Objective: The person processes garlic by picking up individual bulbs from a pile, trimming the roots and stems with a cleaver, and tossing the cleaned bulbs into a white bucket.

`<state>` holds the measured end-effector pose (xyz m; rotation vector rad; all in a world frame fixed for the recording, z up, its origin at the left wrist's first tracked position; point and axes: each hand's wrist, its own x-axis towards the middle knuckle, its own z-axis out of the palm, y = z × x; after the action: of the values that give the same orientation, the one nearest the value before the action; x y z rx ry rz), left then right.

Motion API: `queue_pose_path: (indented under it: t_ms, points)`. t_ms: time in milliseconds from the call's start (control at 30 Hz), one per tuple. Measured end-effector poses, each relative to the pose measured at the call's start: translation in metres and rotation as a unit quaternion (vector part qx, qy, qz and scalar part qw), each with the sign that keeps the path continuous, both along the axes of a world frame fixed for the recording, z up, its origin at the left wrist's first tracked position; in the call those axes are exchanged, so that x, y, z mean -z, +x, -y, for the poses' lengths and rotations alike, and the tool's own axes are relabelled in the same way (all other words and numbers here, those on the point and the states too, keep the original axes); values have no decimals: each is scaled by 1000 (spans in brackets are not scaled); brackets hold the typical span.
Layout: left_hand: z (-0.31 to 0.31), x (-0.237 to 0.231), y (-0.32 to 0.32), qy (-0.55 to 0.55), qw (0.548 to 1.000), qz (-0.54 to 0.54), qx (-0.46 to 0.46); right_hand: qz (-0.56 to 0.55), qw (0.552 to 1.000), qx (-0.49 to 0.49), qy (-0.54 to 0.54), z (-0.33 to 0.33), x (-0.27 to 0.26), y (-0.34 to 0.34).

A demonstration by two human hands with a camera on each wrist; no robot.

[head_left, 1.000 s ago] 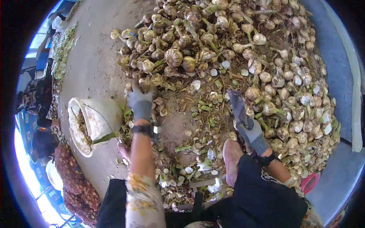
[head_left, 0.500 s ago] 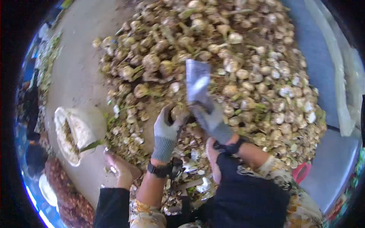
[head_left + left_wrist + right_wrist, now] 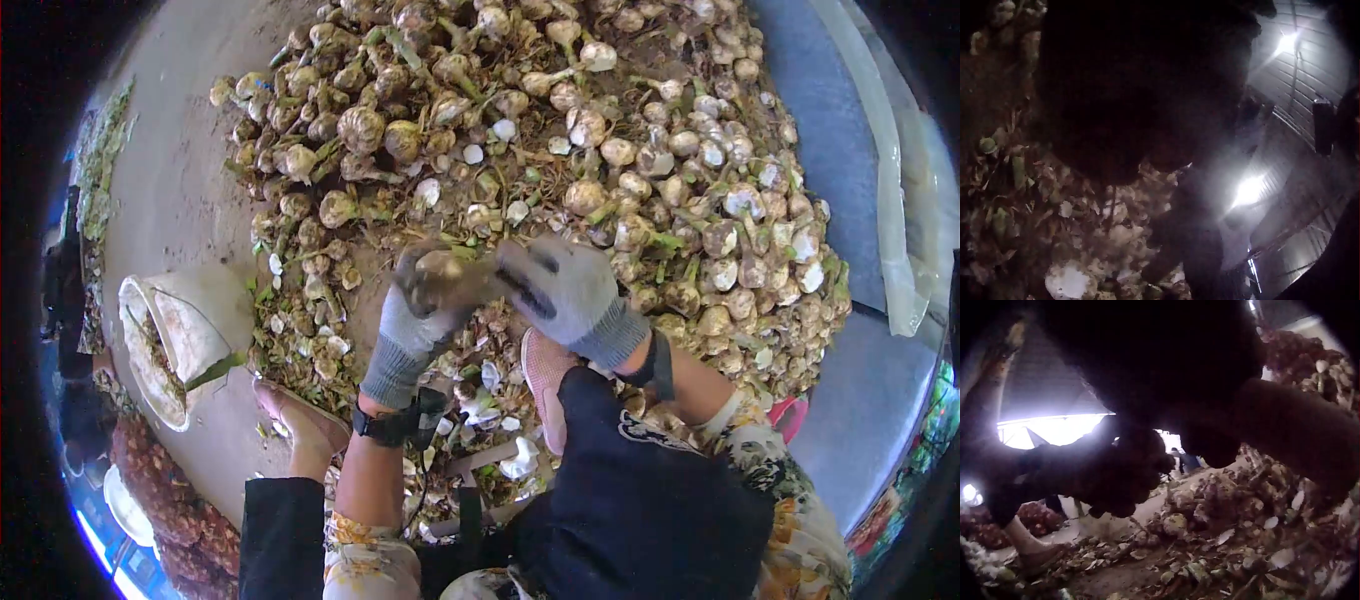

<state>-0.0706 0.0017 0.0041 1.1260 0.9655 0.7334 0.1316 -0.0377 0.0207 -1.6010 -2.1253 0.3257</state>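
In the head view my left hand [image 3: 420, 300], in a grey-white glove, grips a brownish bulb [image 3: 438, 266] with the fingers curled round it. My right hand [image 3: 565, 292], also gloved, curls round a broad-bladed knife [image 3: 478, 284]. The blade is blurred by motion and points left, overlapping the bulb's right side. Both hands are held close together above a floor strewn with trimmings [image 3: 480, 390]. In the right wrist view the left hand [image 3: 1125, 478] shows only as a dark outline; the left wrist view is mostly dark.
A large heap of bulbs [image 3: 400, 95] spreads ahead and to the right [image 3: 720, 250]. On the left a white bucket [image 3: 205, 320] lies tipped over, with red mesh sacks [image 3: 170, 500] nearer me. My feet flank the trimmings. A pink container [image 3: 790, 418] stands at the right.
The left hand reached to the heap's edge, took a bulb and drew it back toward me. The right hand brought the knife in from the right; its blade swung from upright to pointing left.
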Motion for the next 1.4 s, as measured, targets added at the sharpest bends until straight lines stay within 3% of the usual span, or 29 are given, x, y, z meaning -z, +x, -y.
queue_pose_path:
  t_ms: [33,133,267,367,433,500,567,600,667,700,767,800,833,867,900,967,1033,1067,1100,1133,1167,1200,1233,1267,1300,1367,1400]
  points:
    - [5,-4,-1,-51,996,70,-22,13,999,-43,11,4,0,-1]
    - [-2,2,-4,118,989,-85,35,35,997,-61,40,7,-5,-6]
    - [1,-1,-7,66,994,-73,39,28,997,-67,10,9,-6,-10]
    - [23,3,-3,-58,995,21,-84,28,997,-70,-23,9,4,-8]
    - [20,15,-8,-56,997,-56,27,18,998,-54,-16,11,32,-6]
    - [24,1,-5,-72,997,-38,-2,6,998,-47,-48,12,32,-5]
    - [26,-22,-4,-52,990,-113,59,-22,998,-36,-52,21,33,-8]
    - [26,-28,-3,-36,984,-149,90,21,991,-8,-129,17,38,-3]
    - [34,-39,-6,-126,991,45,18,109,954,56,-273,6,52,15]
    - [39,-44,-8,-169,976,139,-15,52,958,129,-252,14,53,27]
    - [30,-46,-10,-85,989,111,-48,-77,959,186,-199,9,47,40]
    - [23,-45,-3,2,998,-21,-53,-99,955,193,-202,17,32,34]
    - [12,-25,-5,155,972,-167,-46,-117,954,196,-192,14,17,28]
    - [7,-25,-1,102,983,-133,-73,-134,954,193,-184,9,9,24]
    - [7,-25,3,40,989,-101,-101,-225,952,184,-94,10,28,17]
    - [8,-23,13,-50,988,1,-149,-371,864,228,-252,18,45,8]
    - [8,-52,49,42,992,0,-119,-410,790,191,-414,43,113,-2]
    - [12,-59,69,-24,993,57,-97,-436,790,196,-383,45,107,-4]
    - [6,-60,83,195,979,-65,16,-463,791,199,-347,45,101,-9]
    - [9,-53,103,166,980,104,20,-485,790,198,-318,48,96,-9]
    - [-3,-47,96,243,970,-20,-18,-509,783,201,-296,55,87,-11]
    - [-26,-27,80,221,969,-82,-70,-534,773,213,-268,59,81,-8]
    - [-49,-7,63,192,964,-140,-118,-530,758,218,-311,51,78,7]
    - [-74,16,34,63,971,-136,-186,-524,742,224,-353,42,77,27]
    - [-88,-25,18,-106,923,-306,-208,-515,723,230,-398,38,75,39]
    - [-132,107,-50,22,789,-562,-247,-552,672,253,-424,38,72,40]
    - [-143,105,-50,23,798,-551,-244,-568,648,260,-436,37,71,40]
